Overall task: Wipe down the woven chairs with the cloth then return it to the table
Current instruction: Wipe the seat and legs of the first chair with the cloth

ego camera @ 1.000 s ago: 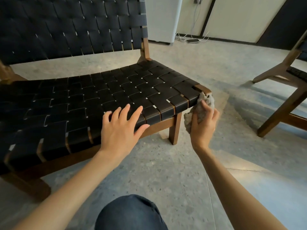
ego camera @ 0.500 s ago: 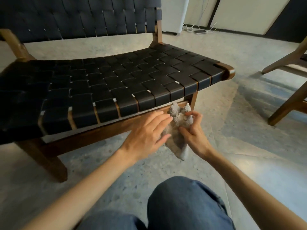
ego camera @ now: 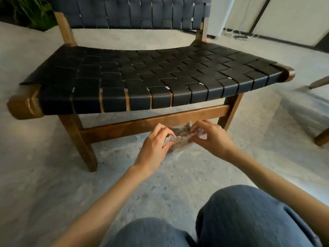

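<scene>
Floor (ego camera: 44,175), one pale speckled expanse, fills most of your frame and lies open at lower left and to the right of the chair legs. One woven chair (ego camera: 151,77) spans the upper middle. Its black strap seat ends in rounded wooden corners at mid left and mid right, and a single front rail (ego camera: 142,124) runs beneath the seat edge. Parts of a second chair (ego camera: 321,138) cut in at the right edge, well apart from the first. Your two knees (ego camera: 249,216) sit at bottom centre. Your left hand (ego camera: 154,148) and right hand (ego camera: 212,138) are close together just below the rail. Each pinches the one cloth (ego camera: 179,139), bunched between them.
</scene>
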A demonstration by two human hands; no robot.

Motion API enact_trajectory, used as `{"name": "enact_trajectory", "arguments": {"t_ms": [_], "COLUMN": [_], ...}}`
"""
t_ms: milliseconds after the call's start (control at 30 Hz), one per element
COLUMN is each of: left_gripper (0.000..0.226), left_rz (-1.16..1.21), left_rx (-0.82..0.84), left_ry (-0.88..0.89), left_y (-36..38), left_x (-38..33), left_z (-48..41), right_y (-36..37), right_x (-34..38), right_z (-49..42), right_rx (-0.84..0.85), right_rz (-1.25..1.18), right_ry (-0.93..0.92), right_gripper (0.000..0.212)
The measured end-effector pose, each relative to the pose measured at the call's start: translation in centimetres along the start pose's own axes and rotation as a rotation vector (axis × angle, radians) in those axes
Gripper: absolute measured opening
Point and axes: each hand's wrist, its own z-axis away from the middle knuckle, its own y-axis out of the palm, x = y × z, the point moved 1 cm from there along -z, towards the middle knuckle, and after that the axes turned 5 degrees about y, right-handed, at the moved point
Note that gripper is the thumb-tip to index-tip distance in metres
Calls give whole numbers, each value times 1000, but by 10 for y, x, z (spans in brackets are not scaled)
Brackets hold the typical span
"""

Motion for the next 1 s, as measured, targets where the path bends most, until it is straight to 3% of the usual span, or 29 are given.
{"name": "enact_trajectory", "arguments": {"t_ms": [133,367,467,600,767,833,900,933,1000], "left_gripper": [25,29,23,20,26,27,25,27,32], "left_rz": [-120,-282,-371,-462,-617,-511,-172,76,489], "left_rx": [-15,31,-46,-212,-250,-309,-381,-442,-588], "left_ry": [7,28,-68,-230,-479,-556,-651,-713,-789], "left_y": [-15,-38,-44,-52,-59,-60,-59,-60,-63], "left_x": [18,56,72,90,94,95,99,101,106], "left_z": [15,50,60,67,52,45,38,33,25], "right_y": [11,26,30,39,58,66,73,78,87], "right_x": [12,22,16,10,10,18,28,32,40], "right_z": [-8,-17,-23,-32,-38,-42,-49,-52,-61], "right_rx": [8,-96,-96,-68,19,136,201,192,88], "right_rz": [199,10,-105,-44,-496,-846,-1102,-1147,-953], "right_ry": [-53,-63,-25,20,146,244,268,247,140], "right_gripper": [16,14,9,5,6,11,13,14,16]}}
